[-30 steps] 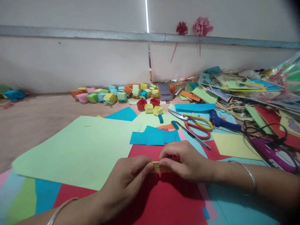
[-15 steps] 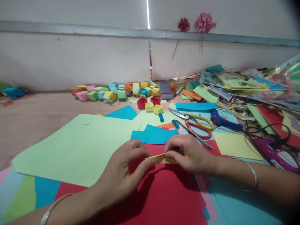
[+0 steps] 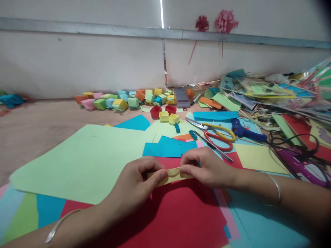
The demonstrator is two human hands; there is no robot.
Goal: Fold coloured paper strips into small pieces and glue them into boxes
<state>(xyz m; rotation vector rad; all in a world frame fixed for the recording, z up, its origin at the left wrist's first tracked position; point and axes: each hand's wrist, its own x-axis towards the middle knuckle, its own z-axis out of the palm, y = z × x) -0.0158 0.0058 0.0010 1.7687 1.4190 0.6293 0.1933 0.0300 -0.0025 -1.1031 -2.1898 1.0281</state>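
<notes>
A narrow folded strip of pale yellow paper (image 3: 173, 175) is stretched between my two hands, over a sheet of red paper (image 3: 165, 217). My left hand (image 3: 143, 179) pinches its left end between thumb and fingers. At the right end, my right hand (image 3: 204, 168) grips it the same way. The strip's upper edge curls a little in the middle, and its ends are partly hidden by my fingers. Just beyond lie cut pieces of blue paper (image 3: 169, 148). Small open paper boxes, among them a yellow one (image 3: 174, 119) and a red one (image 3: 156, 112), stand farther back.
Scissors (image 3: 217, 132), a pen (image 3: 214, 146) and a blue glue gun (image 3: 247, 131) with a black cable lie at the right. A large light green sheet (image 3: 74, 162) covers the left. Several coloured paper boxes (image 3: 121, 104) line the white wall; a craft pile (image 3: 269, 93) fills the back right.
My left thumb and fingers have closed onto the strip's left end, and more of its front face shows. My right hand keeps its pinch. The view has shifted slightly.
</notes>
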